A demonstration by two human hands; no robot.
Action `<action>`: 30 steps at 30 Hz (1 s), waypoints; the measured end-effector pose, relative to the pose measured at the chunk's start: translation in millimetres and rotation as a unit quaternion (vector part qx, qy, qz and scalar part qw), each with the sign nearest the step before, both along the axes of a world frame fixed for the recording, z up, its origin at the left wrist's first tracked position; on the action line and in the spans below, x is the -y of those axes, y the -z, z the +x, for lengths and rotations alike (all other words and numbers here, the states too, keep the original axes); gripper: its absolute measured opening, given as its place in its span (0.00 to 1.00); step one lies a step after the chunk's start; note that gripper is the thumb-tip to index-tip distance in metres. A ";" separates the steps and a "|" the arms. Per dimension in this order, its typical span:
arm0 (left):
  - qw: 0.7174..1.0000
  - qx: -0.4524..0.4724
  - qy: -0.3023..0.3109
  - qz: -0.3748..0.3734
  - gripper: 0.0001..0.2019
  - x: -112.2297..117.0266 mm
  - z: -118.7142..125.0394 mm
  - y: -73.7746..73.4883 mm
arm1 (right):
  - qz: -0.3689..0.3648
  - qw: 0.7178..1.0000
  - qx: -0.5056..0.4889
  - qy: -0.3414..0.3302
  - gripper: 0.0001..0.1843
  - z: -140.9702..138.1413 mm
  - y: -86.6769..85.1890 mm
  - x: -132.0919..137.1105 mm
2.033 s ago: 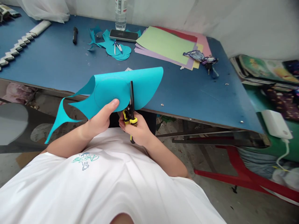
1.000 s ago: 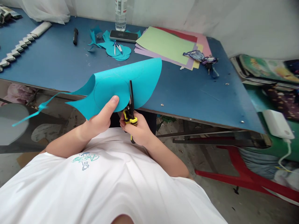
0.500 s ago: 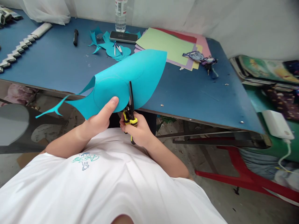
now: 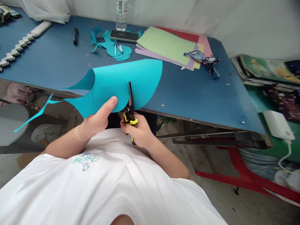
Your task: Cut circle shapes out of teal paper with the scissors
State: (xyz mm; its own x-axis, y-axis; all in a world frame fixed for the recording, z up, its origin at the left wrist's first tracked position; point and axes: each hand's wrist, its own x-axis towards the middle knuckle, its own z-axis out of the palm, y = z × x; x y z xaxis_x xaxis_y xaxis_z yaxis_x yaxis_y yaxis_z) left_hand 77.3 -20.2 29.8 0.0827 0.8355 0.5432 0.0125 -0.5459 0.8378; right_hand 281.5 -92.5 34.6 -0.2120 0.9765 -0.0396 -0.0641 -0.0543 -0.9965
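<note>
Just off the near edge of the blue table (image 4: 58,62), a thin strip (image 4: 35,115) trails leftward from the teal paper sheet (image 4: 140,78), which the left hand (image 4: 96,120) pinches, thumb on top, seemingly to steady it beside a faint drawn curve. Next to it the right hand (image 4: 138,132) is clenched round the yellow-handled scissors (image 4: 130,103), blades upright in the sheet. Further right, a stack of coloured sheets (image 4: 167,43) lies flat by the wall, above a red stool (image 4: 246,181) on the gritty floor.
</note>
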 end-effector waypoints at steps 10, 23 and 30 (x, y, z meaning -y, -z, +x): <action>0.998 0.021 0.000 0.051 0.26 -15.2 -9.2 3.7 | 0.002 1.000 -0.003 -0.007 0.08 3.1 0.9 1.5; 0.999 0.024 0.019 0.019 0.29 -24.8 -17.8 14.5 | -0.003 1.000 0.000 -0.012 0.07 4.0 -0.7 1.9; 0.996 0.066 0.021 0.057 0.27 -24.2 -9.7 11.9 | -0.009 1.000 0.004 -0.016 0.08 5.1 1.0 2.5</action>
State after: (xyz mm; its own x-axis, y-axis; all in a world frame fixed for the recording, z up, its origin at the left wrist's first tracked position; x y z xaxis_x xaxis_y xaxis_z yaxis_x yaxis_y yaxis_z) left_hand 67.6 4.0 17.9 0.0386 0.7646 0.6434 -0.1190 -0.6357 0.7627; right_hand 286.6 -94.9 33.6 -0.2427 0.9683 -0.0585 -0.0547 -0.0739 -0.9958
